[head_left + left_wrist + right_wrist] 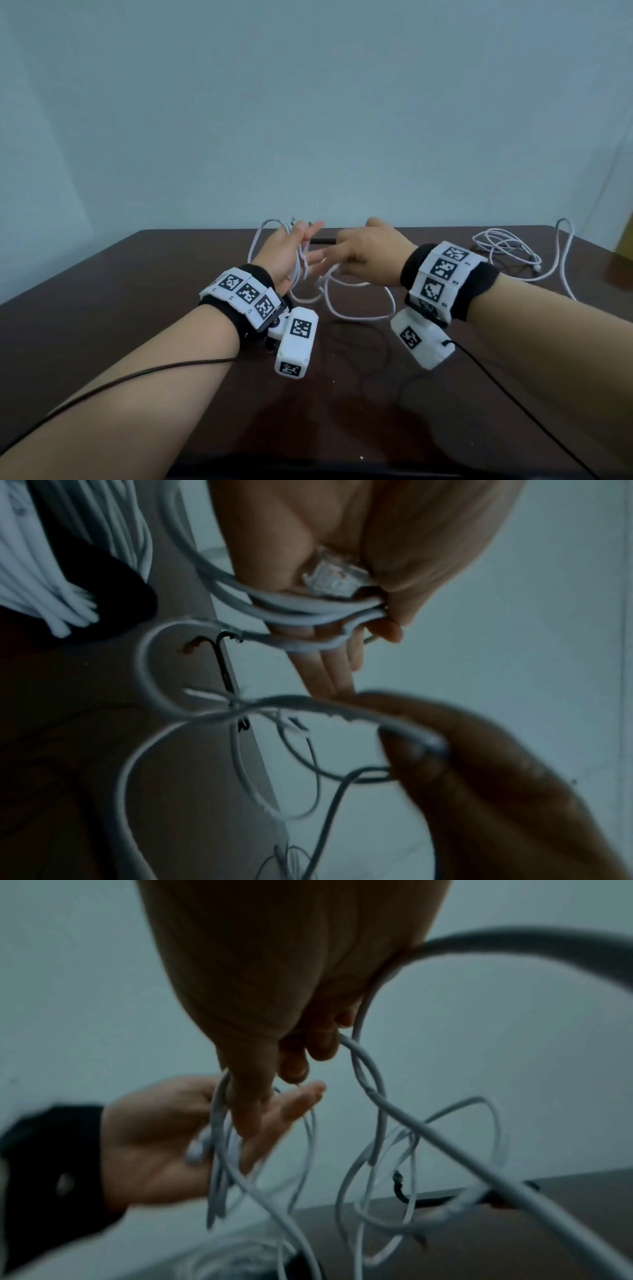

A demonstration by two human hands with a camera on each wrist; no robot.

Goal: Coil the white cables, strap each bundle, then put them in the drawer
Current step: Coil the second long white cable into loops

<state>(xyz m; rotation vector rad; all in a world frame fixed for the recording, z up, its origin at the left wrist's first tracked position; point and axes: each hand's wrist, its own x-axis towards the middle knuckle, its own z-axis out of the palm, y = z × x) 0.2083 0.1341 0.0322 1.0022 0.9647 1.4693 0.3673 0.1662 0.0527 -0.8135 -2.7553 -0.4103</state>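
While both hands hover above the bench [137,291], the left hand [291,253] carries cable [342,308] loops, fingers straight. From the left wrist, its thumb [411,561] pins the loops. From the right wrist, right fingers [322,1045] curl round the cable.

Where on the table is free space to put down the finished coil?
The near-left part of the table, left of the left hand, is bare. The far-right corner is crowded by a loose white cable. Under both hands, the white cable being coiled hangs in loops.
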